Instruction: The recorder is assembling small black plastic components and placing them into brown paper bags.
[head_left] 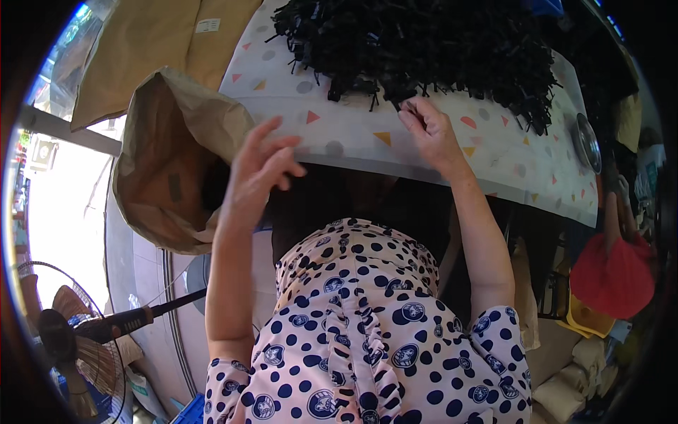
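A large heap of small black pieces with thin, stubby ends covers the far part of the table. My right hand is at the heap's near edge, thumb and fingers pinched together. A black piece seems to be at its fingertips, but its outline merges with the heap. My left hand hovers to the left, at the table's near edge, fingers apart and slightly blurred, holding nothing I can see. Right beside it a tall brown paper sack gapes open, its inside dark toward the right.
The table wears a white cover with coloured shapes. A round metal dish lies at its right edge. Brown sheeting is at the far left, a fan at lower left. Another person in red is at the right.
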